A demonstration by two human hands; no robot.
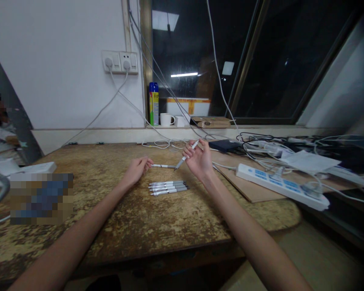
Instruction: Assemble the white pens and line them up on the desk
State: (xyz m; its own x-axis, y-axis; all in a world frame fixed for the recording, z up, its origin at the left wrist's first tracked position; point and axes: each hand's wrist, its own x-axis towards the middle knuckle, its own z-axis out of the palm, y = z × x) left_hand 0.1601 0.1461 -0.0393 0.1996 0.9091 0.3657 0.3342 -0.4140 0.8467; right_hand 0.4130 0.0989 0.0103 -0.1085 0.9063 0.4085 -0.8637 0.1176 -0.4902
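**As Two Pens Are Handled Beyond a Row of Pens**

While the row of pens (168, 188) lies on the worn table (139, 226), several grey-and-white barrels set side by side, both hands are shown just beyond it, on its far side. The left hand (136, 169) is rested on the table beyond the left end of the row. Its fingers are loosely curled and their tips are brought to the left end of the lying pen (164, 166); whether that end is pinched or merely touched cannot be told. The lying pen is stretched flat, parallel to the row and just beyond it. Its long axis is run left to right, so that it extends rightward from the left fingertips towards the right hand (198, 159).

The right hand is held above the table beyond the right end of the row, and its fingers are closed about the barrel of the raised pen (186, 155). This pen is tilted, with its tip pointed down and left, near the right end of the lying pen but seemingly apart from it. The lying pen is thus nearer the left hand.

Well to the right of the row, a white power strip (279, 184) is seen. Far beyond the row, a spray can (153, 104) and mugs (166, 119) are stood on the sill.
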